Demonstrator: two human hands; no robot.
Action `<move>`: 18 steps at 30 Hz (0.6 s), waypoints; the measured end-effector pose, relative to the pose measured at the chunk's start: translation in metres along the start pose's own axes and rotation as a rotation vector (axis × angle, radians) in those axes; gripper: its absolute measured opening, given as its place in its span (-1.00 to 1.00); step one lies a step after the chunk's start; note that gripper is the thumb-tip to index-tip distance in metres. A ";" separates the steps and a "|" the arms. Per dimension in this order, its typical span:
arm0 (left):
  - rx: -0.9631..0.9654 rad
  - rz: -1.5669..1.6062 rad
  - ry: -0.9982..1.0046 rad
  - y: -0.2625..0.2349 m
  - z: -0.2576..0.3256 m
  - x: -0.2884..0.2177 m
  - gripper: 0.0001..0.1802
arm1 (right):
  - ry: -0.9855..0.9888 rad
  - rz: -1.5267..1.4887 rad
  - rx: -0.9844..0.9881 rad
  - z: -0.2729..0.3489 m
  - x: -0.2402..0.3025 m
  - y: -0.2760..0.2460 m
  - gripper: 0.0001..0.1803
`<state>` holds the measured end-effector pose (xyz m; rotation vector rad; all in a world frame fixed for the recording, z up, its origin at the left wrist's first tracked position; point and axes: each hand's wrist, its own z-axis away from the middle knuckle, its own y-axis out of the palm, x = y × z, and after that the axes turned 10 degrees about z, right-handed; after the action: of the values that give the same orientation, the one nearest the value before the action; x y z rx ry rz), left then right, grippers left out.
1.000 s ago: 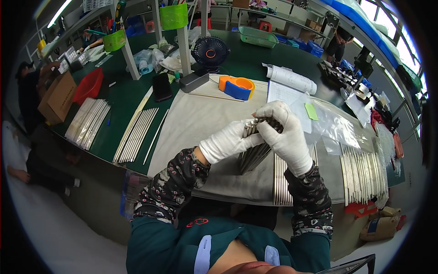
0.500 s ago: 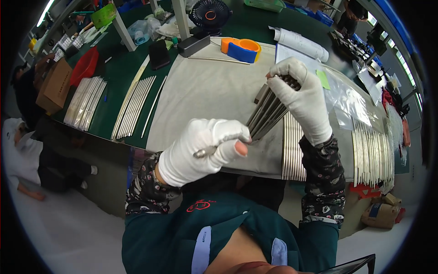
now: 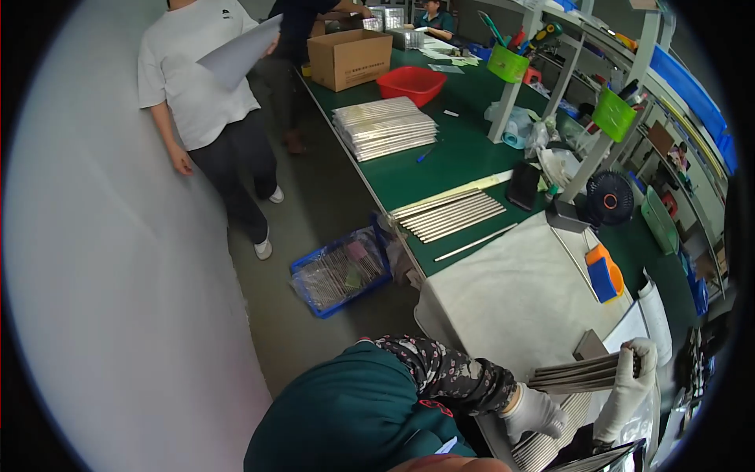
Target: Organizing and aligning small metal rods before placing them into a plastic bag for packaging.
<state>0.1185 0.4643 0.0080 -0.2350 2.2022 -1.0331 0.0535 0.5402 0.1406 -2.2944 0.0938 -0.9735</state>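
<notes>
My right hand point(image 3: 631, 392), in a white glove with bare fingertips, is closed round one end of a bundle of thin metal rods point(image 3: 572, 374). The rods lie at a slant above the pale cloth point(image 3: 503, 299), their other ends toward my left hand. Gloved as well, my left hand point(image 3: 535, 414) is below the bundle with curled fingers; whether anything is in them is hidden. A row of metal rods point(image 3: 572, 413) lies on the table beneath and between my hands.
More rods point(image 3: 452, 216) and a stack of wrapped rods point(image 3: 385, 130) lie on the green table point(image 3: 385, 177). Beyond are a red basin point(image 3: 410, 84) and a carton point(image 3: 350, 59). An orange-and-blue tape dispenser point(image 3: 604, 275) sits on the cloth. A person point(image 3: 208, 86) with paper stands left; a blue crate point(image 3: 340, 271) is on the floor.
The view has swung left, bringing in the aisle, the standing person and the floor crate. My right hand keeps its hold on the rods, which now lie flatter.
</notes>
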 end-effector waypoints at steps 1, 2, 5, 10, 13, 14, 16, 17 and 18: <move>-0.005 -0.056 0.046 0.001 0.005 0.000 -0.38 | -0.030 0.037 0.016 0.000 0.002 -0.003 -0.91; -0.046 -0.046 0.083 0.007 0.009 0.005 -0.35 | -0.006 0.015 0.005 0.002 -0.003 -0.006 -0.91; -0.106 0.015 0.235 -0.041 0.050 -0.020 -0.68 | 0.017 0.015 -0.022 -0.001 -0.013 -0.011 -0.90; -0.379 -0.263 -0.009 -0.092 0.108 -0.011 -0.75 | -0.093 0.120 -0.026 -0.012 -0.049 -0.011 -0.95; -0.458 -0.238 0.001 -0.113 0.091 0.009 -0.69 | 0.016 0.140 0.019 -0.008 -0.051 -0.013 -0.96; -0.496 -0.199 -0.014 -0.117 0.079 0.014 -0.65 | 0.042 0.159 -0.005 -0.005 -0.042 -0.011 -0.95; -0.605 -0.043 0.017 -0.119 0.058 0.033 -0.54 | 0.071 0.126 0.081 -0.005 -0.055 -0.023 -0.92; -0.660 0.075 0.053 -0.112 0.042 0.045 -0.46 | 0.077 0.130 0.082 -0.001 -0.041 -0.019 -0.92; -0.664 0.082 0.047 -0.105 0.031 0.058 -0.46 | 0.061 0.133 -0.018 0.001 -0.016 -0.008 -0.90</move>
<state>0.0826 0.3505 0.0412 -0.4091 2.5100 -0.2332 0.0413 0.5519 0.1346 -2.2434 0.2777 -0.9774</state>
